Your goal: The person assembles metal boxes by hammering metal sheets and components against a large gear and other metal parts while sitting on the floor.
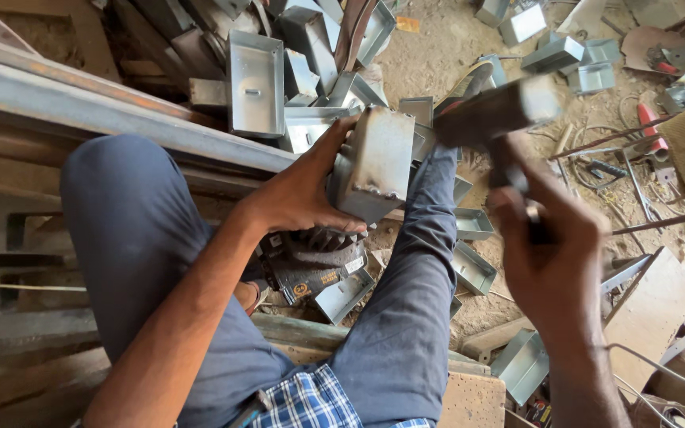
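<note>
Head-camera view down over blue-trousered knees, seated among scattered sheet-metal boxes point(257, 83) on a dirt floor. Left hand point(299, 194) clamped on a small galvanised metal box point(374, 162), fingers wrapped over its left side and thumb underneath, bracing it upright between the knees above a dark toothed iron block point(315, 257). Right hand point(552, 250) closed tight round the handle of a hammer point(497, 111), head raised and motion-blurred just above and right of the box, close to its top edge but apart from it. Long steel beam point(120, 107) running across the left thigh; loose rods and a red-handled tool point(652, 123) off to the right.

Risks, judged from this pose: left fingertips sitting near the box's upper face, so a blow landing slightly left could crush them. Box held only by one hand, so a glancing strike could twist it loose or dent the thin wall. Sharp cut edges against the bare palm, likely to slice under a jolt. Whether the box rests on the iron block or hangs just above it, hard to tell; if unsupported, rebound toward the knee possible.
</note>
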